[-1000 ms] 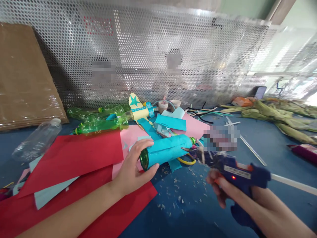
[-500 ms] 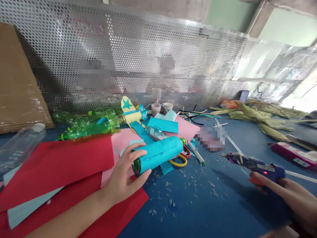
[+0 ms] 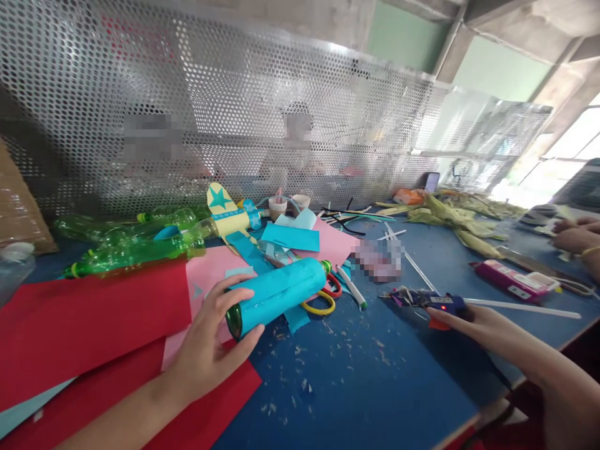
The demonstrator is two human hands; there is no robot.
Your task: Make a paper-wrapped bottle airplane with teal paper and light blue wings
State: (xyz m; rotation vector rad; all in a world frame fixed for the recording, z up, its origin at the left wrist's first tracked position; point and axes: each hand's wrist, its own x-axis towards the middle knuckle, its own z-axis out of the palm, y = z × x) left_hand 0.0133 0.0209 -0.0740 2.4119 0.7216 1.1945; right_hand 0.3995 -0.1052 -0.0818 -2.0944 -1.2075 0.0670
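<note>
My left hand (image 3: 209, 340) grips the base end of a green bottle wrapped in cyan paper (image 3: 276, 294), which lies on its side over pink and red paper sheets. My right hand (image 3: 473, 322) reaches out to the right and rests on a blue hot glue gun (image 3: 429, 301) lying on the blue table (image 3: 365, 381), its red light on. The fingers lie along the gun's handle; the grip is partly hidden.
Red sheets (image 3: 94, 312) cover the near left. Green plastic bottles (image 3: 131, 247), a paper plane (image 3: 225, 212), scissors with yellow and red handles (image 3: 325, 300), a pen (image 3: 351, 287), paper scraps. Corn husks (image 3: 450, 219) and a pink box (image 3: 510, 278) at right. Another person's hands (image 3: 576, 237) far right. Perforated metal screen behind.
My right hand has carried the glue gun away from the wrapped bottle, to the right, and lowered it onto the table. My left hand has kept its hold on the bottle.
</note>
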